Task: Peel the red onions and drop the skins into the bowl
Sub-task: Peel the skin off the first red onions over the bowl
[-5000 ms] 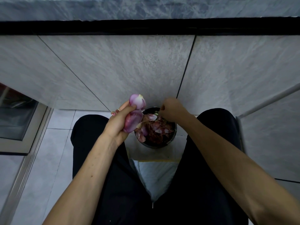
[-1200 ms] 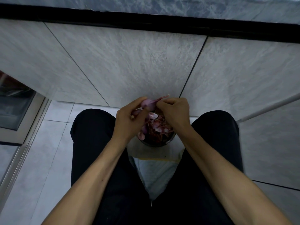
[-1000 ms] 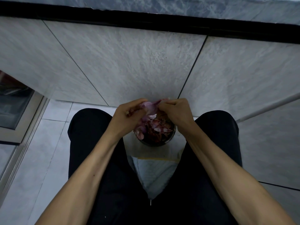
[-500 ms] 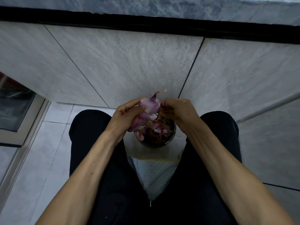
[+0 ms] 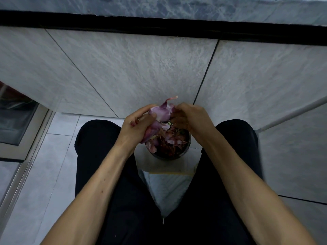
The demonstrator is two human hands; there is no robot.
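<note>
Onion point(image 5: 161, 113) skin smooth with a slight sheen, peels point(image 5: 169, 140) in the dark glossy bowl point(image 5: 184, 152) papery and dry, wall tiles point(image 5: 141, 71) matt rough stone-look, floor tiles point(image 5: 44, 174) smoother, trousers point(image 5: 99, 138) matt black cloth.

Domestic kitchen floor level: grey tiled cabinet front point(image 5: 141, 71) beneath marble-patterned counter edge point(image 5: 177, 7), tiled floor point(image 5: 35, 174), bowl point(image 5: 184, 152) of onion skins.

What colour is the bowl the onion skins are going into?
Black, or very dark; the bowl shows best in the head view, its only view.
</note>
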